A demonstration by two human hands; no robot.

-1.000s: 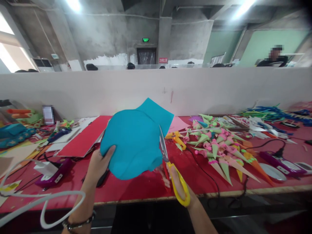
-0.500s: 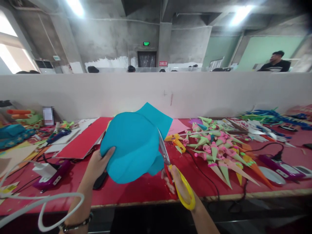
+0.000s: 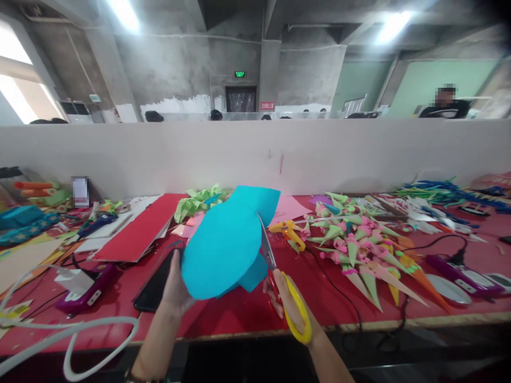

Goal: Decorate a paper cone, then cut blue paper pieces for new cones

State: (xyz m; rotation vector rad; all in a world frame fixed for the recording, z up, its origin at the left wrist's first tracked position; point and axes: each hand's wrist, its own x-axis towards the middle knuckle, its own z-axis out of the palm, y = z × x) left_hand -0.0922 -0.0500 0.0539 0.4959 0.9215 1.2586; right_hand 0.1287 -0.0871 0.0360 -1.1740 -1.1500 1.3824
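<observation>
A turquoise craft sheet point(image 3: 223, 250) with a rounded outline is held up over the red table; whether it is foam or felt I cannot tell. My left hand point(image 3: 175, 290) grips its lower left edge, with most of the fingers hidden behind it. In my right hand point(image 3: 290, 306) is a pair of scissors point(image 3: 300, 314) with yellow and red handles. The blades point up and away, resting along the sheet's right edge, where a corner strip point(image 3: 267, 205) extends beyond the cut. Another flap point(image 3: 253, 272) hangs below the round part.
Behind my left hand lies a black phone point(image 3: 154, 284). A yellow glue gun point(image 3: 288, 232) sits right of the sheet, beside a heap of pink and green cones point(image 3: 355, 244). Purple power strips point(image 3: 90, 292) flank the workspace. A white partition point(image 3: 159, 154) closes the back.
My left hand has moved right and turned the sheet, narrowing its visible shape and lowering its top corner. The phone and green pieces behind are more exposed. The scissors have barely shifted.
</observation>
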